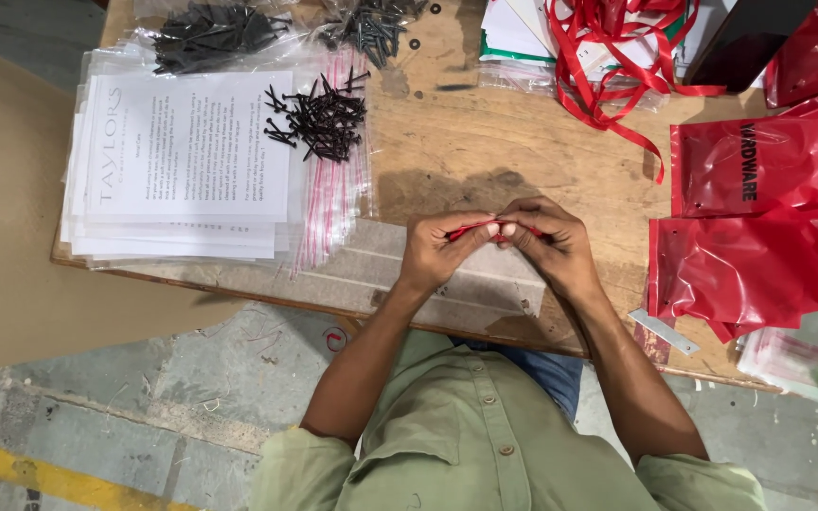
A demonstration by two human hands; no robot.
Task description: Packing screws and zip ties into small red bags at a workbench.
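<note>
Both hands meet at table centre: left hand [437,251] & right hand [551,248] w/ fingers curled narrow, thumbs & fingertips pinched on a thin red strip [471,230] stretched between them, just above the wooden table [485,142]. Loose black screws [322,118] lie at 10 o'clock from hands on stacked clear zip bags [333,203] beside printed sheets [182,151]. Red ribbon tangle [608,57] at 1 o'clock, red plastic bags [759,227] at 3 o'clock.
</note>
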